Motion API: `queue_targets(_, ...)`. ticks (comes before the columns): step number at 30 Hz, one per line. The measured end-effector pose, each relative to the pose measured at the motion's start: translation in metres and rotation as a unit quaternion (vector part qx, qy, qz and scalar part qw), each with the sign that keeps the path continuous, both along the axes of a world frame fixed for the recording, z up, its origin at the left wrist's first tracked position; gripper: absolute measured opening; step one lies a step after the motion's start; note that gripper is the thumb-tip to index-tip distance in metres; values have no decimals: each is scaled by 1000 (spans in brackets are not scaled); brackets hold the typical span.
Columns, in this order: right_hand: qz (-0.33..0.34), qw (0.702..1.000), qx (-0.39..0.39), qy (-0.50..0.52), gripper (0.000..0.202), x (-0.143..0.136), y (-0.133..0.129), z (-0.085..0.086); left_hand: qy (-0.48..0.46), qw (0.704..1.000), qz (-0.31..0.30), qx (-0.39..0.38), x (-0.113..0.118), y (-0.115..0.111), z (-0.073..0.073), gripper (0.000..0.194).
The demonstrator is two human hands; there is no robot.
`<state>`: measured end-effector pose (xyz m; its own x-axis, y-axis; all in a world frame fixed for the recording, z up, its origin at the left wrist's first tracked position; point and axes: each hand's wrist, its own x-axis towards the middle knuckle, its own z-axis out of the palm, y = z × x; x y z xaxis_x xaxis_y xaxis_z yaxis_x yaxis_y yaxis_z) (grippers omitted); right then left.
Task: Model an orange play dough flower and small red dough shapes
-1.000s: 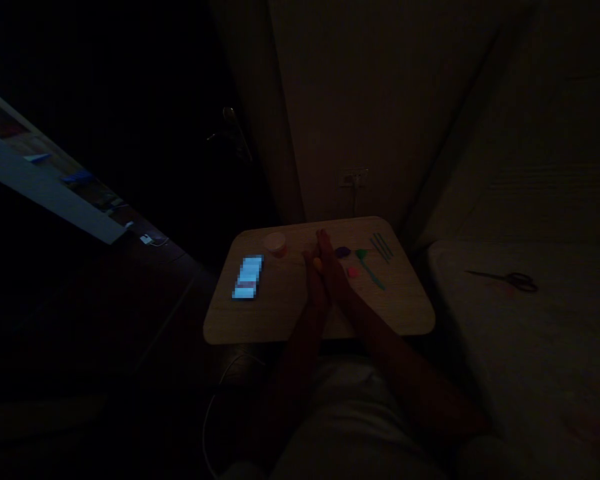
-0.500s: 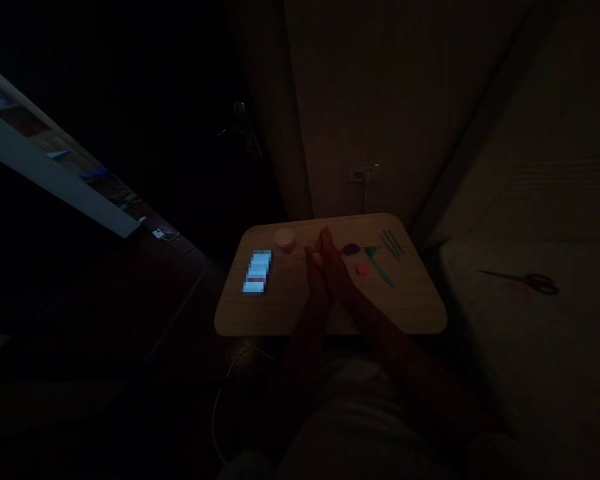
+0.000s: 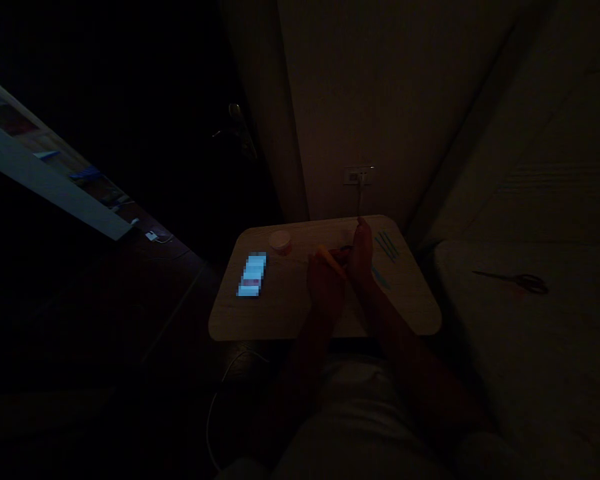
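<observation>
Orange strip (image 3: 332, 261) already long, not yet set down, between left hand (image 3: 326, 287) and right hand (image 3: 362, 255); whether fingers are closed, cannot tell; sticks (image 3: 389, 247) untouched

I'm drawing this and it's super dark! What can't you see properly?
All in the head view:
- Orange piece: its full shape is unclear; the left hand and dim light hide some.
- Right hand: its fingers are too dark to tell how they grip.
- Teal tool: its far end is behind the right hand.
- Phone: its screen is blurred into blocks.
- Tub: too dim to tell what's inside.
</observation>
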<state>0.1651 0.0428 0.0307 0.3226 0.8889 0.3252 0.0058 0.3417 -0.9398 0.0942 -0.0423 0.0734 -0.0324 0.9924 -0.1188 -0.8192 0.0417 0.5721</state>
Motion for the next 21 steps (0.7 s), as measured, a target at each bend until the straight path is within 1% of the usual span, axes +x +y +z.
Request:
queue_targets(3, -18, 999, -7, 46, 67, 0, -3, 4, -38, 999, 15, 4, -11, 3, -2, 64)
queue_targets(6, 12, 997, -3, 70, 63, 4, -8, 7, -54, 998, 18, 17, -21, 5, -2, 63)
queue_targets(9, 62, 997, 1, 50, 57, 9, -16, 10, -50, 998, 28, 23, -25, 6, -3, 60)
queue_targets(11, 112, 994, 7, 13, 50, 11, -24, 11, -42, 998, 34, 23, -25, 6, -3, 60)
queue_targets(13, 177, 983, 19, -41, 43, 12, -33, 11, -26, 998, 47, 14, -25, 6, -3, 61)
queue_targets(15, 227, 967, 39, -109, 45, 11, -43, 9, -1, 998, 63, 10, -25, 5, -5, 59)
queue_targets(16, 235, 960, 49, -146, 48, 9, -47, 8, 13, 997, 70, 14, -25, 5, -7, 55)
queue_targets(18, 225, 949, 66, -211, 53, 5, -54, 4, 39, 996, 73, 29, -25, 3, -13, 43)
queue_targets(21, 208, 937, 71, -270, 54, -4, -59, -1, 65, 996, 55, 27, -26, 2, -24, 27)
